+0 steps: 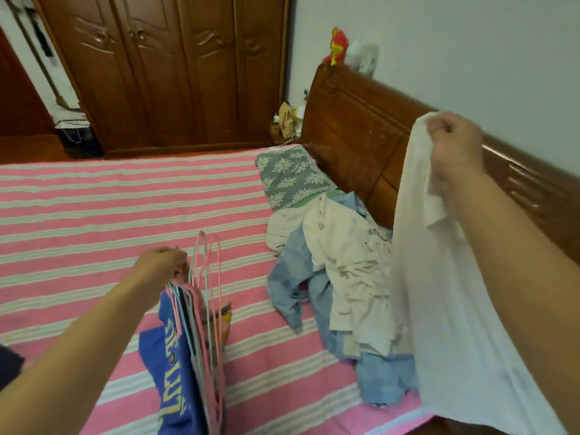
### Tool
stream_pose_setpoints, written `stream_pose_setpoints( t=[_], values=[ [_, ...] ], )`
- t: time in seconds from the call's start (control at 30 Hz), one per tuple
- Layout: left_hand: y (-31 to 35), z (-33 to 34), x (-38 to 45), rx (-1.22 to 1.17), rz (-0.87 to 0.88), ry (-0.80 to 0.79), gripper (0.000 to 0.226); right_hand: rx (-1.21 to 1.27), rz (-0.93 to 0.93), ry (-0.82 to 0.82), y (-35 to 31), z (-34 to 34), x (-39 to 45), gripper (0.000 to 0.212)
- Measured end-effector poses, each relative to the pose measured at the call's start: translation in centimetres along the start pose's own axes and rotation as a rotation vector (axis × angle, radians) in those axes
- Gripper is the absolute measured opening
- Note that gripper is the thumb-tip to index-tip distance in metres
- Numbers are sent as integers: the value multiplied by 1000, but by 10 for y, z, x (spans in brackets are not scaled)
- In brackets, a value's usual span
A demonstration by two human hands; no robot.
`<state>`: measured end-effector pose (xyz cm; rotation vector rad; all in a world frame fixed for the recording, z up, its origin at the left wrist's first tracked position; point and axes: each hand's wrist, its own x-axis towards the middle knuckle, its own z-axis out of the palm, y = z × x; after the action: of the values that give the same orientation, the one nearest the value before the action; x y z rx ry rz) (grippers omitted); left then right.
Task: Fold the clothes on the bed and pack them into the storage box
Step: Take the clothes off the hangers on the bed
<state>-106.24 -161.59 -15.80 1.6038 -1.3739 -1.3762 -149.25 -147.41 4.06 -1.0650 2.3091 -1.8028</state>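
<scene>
Right hand (455, 146) fist grips white cloth (439, 293) hanging over clothes pile (342, 277); left hand (163, 265) clutches hangers (204, 309) beside pile

A white garment (445, 293) hangs unfolded, held up by its top edge above the bed's (94, 199) right side. A loose heap of cream and pale blue clothes (342, 277) lies near the headboard edge. A blue lettered shirt (175, 365) hangs on bunched hangers (204, 277) above the near edge.
</scene>
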Motion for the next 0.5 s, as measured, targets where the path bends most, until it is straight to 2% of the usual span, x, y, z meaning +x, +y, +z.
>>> stream_pose_setpoints(
  t=[0.17,0.3,0.37,0.43,0.5],
  values=[
    [15,14,-6,-326,-125,-177,14,-115,172,-273,50,54,71,37],
    [21,11,-10,-526,-199,-203,23,-171,302,-536,84,111,69,52],
    [24,8,-15,-593,-210,-186,26,-237,261,-662,93,140,33,48],
    [28,3,-23,-612,-198,-167,31,-185,204,-808,93,162,-30,29],
    [32,-4,-31,-584,-159,-146,34,-155,152,-1027,95,171,-108,16]
  ],
)
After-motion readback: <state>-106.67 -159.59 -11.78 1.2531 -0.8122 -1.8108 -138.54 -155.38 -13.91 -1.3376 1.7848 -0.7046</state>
